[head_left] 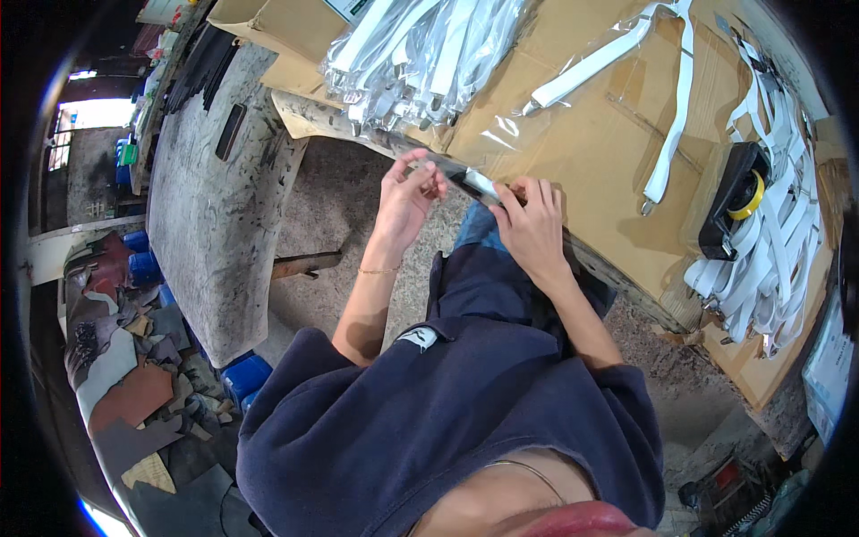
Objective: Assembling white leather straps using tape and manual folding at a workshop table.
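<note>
Your right grip [532, 224], in the head view, is closed on a white piece [481, 184], its thumb and fingertips at the near end. Your left grip [404, 199] has its fingers loosely curled, thumb and fingertips close together beside the far end; whether they pinch anything, you cannot tell from this view. The white piece, with a dark strip alongside, lies between your two hands at the near edge of the cardboard-covered table [591, 170].

Beyond it on the table, toward your left, is a stack of white straps in clear bags [429, 58], their metal clips facing you. To the right lies a set of white suspenders [682, 116], spread apart at the clip ends. Farther right, a black tape dispenser [727, 219] with a yellow roll [750, 197] rests against a heap of loose white straps [769, 277]. Leather scraps [134, 394] lie at your far left.
</note>
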The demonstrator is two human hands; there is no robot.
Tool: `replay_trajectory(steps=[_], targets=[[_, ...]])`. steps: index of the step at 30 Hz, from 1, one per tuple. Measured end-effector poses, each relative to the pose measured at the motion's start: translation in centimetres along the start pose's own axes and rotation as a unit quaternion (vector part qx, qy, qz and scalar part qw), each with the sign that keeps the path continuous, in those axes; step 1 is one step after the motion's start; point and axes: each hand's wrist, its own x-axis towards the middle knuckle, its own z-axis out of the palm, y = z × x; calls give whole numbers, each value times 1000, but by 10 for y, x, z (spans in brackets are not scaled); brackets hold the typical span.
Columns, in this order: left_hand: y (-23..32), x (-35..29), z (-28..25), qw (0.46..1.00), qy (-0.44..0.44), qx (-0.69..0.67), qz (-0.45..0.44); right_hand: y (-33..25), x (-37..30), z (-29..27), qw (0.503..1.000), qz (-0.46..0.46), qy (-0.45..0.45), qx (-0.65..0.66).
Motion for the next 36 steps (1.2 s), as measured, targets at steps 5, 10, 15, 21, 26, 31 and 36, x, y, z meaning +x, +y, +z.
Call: replay_trajectory(steps=[5,10,15,21,26,31,36], targets=[[5,9,-3,997,55,4,47,8,4,9,999,-36,-4,5],[1,9,-5,987,-101,-8,125,7,14,12,999,-40,20,-5],[-15,12,1,894,-45,391,216,11,16,20,995,-38,61,67],[-35,18,13,754,57,571,319,4,12,16,996,-10,33,88],[-44,25,15,773,72,549,311,3,-1,12,982,-2,62,178],[-46,25,23,765,97,564,296,-6,-22,-8,886,145,241,368],[-46,25,21,752,90,576,306,3,-23,-89,773,161,397,468]])
